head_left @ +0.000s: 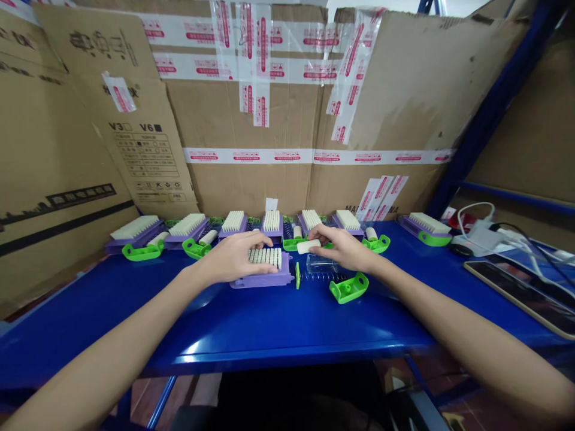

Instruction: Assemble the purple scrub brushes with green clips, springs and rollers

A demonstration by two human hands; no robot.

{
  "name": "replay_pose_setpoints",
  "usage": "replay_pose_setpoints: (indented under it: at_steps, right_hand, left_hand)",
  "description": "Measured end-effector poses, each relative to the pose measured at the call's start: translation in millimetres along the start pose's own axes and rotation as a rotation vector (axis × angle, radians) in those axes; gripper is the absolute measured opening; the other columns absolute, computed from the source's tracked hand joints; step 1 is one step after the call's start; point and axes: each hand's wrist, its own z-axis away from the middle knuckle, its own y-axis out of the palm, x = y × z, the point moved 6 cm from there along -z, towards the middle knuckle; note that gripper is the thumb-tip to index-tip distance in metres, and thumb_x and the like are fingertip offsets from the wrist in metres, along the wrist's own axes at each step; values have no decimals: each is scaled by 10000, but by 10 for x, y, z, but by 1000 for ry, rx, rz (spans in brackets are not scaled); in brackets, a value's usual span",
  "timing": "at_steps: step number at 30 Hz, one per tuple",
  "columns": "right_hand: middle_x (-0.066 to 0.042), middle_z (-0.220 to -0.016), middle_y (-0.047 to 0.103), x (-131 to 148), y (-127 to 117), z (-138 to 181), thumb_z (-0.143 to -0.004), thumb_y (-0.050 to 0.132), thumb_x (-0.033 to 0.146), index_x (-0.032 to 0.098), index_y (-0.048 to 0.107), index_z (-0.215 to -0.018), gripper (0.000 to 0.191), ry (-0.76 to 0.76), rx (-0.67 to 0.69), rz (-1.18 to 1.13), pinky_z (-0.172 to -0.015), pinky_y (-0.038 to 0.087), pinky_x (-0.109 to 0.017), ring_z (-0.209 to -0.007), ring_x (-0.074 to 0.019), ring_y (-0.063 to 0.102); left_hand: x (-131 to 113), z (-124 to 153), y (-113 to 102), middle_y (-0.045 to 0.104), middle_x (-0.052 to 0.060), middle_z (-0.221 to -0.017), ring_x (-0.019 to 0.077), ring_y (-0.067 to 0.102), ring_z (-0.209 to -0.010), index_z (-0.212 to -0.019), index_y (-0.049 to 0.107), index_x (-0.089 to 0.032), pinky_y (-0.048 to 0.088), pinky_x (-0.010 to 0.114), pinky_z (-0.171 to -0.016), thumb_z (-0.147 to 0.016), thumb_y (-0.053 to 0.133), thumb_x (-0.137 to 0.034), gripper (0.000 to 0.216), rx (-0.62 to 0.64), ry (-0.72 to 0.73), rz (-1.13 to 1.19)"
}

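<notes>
My left hand point(240, 254) is closed around a purple scrubbing brush point(265, 279), thumb in front and fingers behind its upturned pale bristles. In my right hand point(344, 248), a small off-white piece point(308, 246) is pinched between thumb and fingers. Below that hand lies a clear plastic tube point(320, 264). In front of the tube, a thin metal spring point(321, 277) stretches across the blue table. A small flat green part point(297, 275) stands at the spring's left end. To the right is a curved green end cap point(349, 288).
Several more purple brushes point(186, 224) line the back of the table point(251, 326), with green caps point(142, 251) and pale rollers point(208, 237) beside them. Taped cardboard point(251, 131) walls the back. At right lie a phone point(525, 293) and a white charger point(476, 236) with cables.
</notes>
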Motion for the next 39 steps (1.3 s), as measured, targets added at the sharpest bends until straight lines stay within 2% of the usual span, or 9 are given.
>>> replay_pose_setpoints:
  at_steps: [4,9,14,18,22,27,30,35,39]
  right_hand:
    - [-56,-1075,716,1,56,0,-1025,654,384,230,657,-1244,268,-16,50,-40,-780,476,-367,-868,-204,624]
    - [-41,-990,699,59,95,-5,-1037,640,398,229,697,-1190,236,-20,68,-42,-736,467,-357,-797,-187,594]
    - [-25,-854,708,32,90,27,-1061,613,412,198,671,-1224,275,74,156,-81,-668,488,-343,-697,-173,637]
    - [-37,-938,720,-13,80,41,-1066,610,446,214,652,-1213,277,98,184,-119,-674,527,-343,-728,-177,692]
    - [-19,-843,686,-35,99,12,-1060,621,446,200,671,-1217,296,88,217,-94,-658,480,-345,-708,-176,621]
    - [-66,-1017,725,34,111,-29,-1049,638,432,187,720,-1152,279,27,265,-95,-746,469,-350,-851,-190,614]
    - [-54,-970,717,41,117,-26,-1054,619,415,182,721,-1193,290,62,273,-89,-733,457,-338,-823,-184,596]
    - [-66,-960,719,26,139,-5,-1052,587,392,158,731,-1202,313,107,288,-107,-726,457,-335,-796,-177,582]
    - [-82,-997,735,9,156,6,-1045,574,409,160,737,-1183,328,115,290,-112,-750,469,-350,-821,-191,604]
  left_hand:
    - [24,3,5,775,75,-1119,294,732,-1001,-1244,728,-249,565,418,-883,-768,828,-769,712,-8,27,-23]
    - [34,-3,-10,783,80,-1101,295,734,-986,-1220,755,-246,569,423,-884,-776,815,-774,692,-29,30,-51]
    - [66,-5,-1,775,79,-1093,294,729,-982,-1241,745,-246,555,416,-874,-825,774,-772,671,-12,-2,-69]
    - [90,-7,21,774,82,-1117,296,730,-1006,-1242,728,-249,546,417,-886,-851,744,-786,664,1,2,-88]
    - [83,-5,14,776,83,-1117,292,733,-1007,-1243,723,-248,546,421,-893,-859,738,-788,664,-7,18,-93]
    - [33,5,-8,786,92,-1194,313,735,-1075,-1269,739,-242,555,435,-941,-807,794,-780,712,18,46,-58]
    - [24,9,-16,782,94,-1235,317,732,-1118,-1276,735,-240,551,438,-976,-824,774,-789,713,19,37,-65]
    - [35,7,-14,769,78,-1138,298,731,-1044,-1297,725,-236,550,419,-915,-840,750,-796,724,27,-9,-84]
    - [45,8,-22,759,60,-1083,277,732,-959,-1402,676,-251,541,393,-849,-838,764,-766,769,26,-24,-74]
